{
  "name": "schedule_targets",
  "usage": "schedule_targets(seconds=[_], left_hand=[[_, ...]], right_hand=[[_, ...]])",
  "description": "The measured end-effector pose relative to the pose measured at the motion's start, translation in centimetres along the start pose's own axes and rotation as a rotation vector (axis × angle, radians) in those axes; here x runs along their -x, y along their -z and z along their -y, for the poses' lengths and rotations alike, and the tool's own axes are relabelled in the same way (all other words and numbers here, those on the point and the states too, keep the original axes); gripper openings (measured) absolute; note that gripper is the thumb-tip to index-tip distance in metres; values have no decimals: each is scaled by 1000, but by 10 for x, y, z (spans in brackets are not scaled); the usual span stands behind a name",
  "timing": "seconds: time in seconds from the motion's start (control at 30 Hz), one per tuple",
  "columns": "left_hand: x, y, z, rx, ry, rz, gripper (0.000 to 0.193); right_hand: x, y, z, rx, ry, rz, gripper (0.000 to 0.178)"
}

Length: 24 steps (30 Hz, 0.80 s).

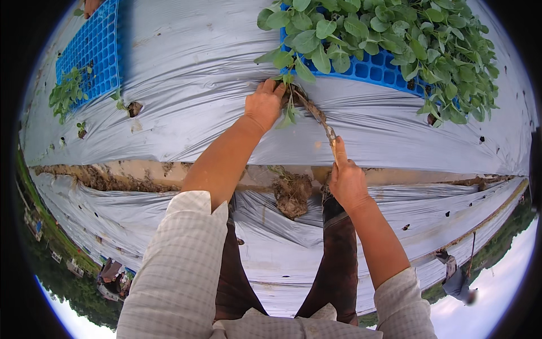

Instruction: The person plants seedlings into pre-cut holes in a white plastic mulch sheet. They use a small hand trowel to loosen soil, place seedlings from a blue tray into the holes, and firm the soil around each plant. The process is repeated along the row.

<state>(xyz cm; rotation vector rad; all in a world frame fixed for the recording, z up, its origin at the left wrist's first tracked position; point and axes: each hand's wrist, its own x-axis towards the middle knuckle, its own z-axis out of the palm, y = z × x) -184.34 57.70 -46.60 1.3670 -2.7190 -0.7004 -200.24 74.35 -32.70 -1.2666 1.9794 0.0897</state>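
Note:
My right hand point(347, 181) is closed around the light handle of a muddy, slightly curved hand tool point(317, 113), index finger laid along it. The tool's far end reaches into a soil-rimmed hole point(292, 95) in the silver plastic sheet. At the hole's left edge, my left hand point(264, 106) has its fingers curled down and together; what they grip is hidden. A leafy green seedling point(290, 116) lies by the fingertips, across the tool's tip. Just beyond is a blue cell tray point(367, 69), mostly covered by seedlings point(389, 28).
Another person's hand point(90, 7) is at a second blue tray point(96, 51) on the left. A muddy clump point(292, 195) lies between my legs, by a wet furrow point(141, 175). Planted seedlings point(82, 130) stand in sheet holes. A person point(457, 277) with a pole is behind, right.

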Motion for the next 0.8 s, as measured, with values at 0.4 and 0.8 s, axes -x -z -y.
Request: schedule_targets(seconds=[0.4,0.8], left_hand=[[72,35,-16,21,19,258,63],[235,317,-108,2010,662,192,58]], right_hand=[[105,71,48,-1174,-488,223,58],[250,149,145,-1890,-186,699,49]])
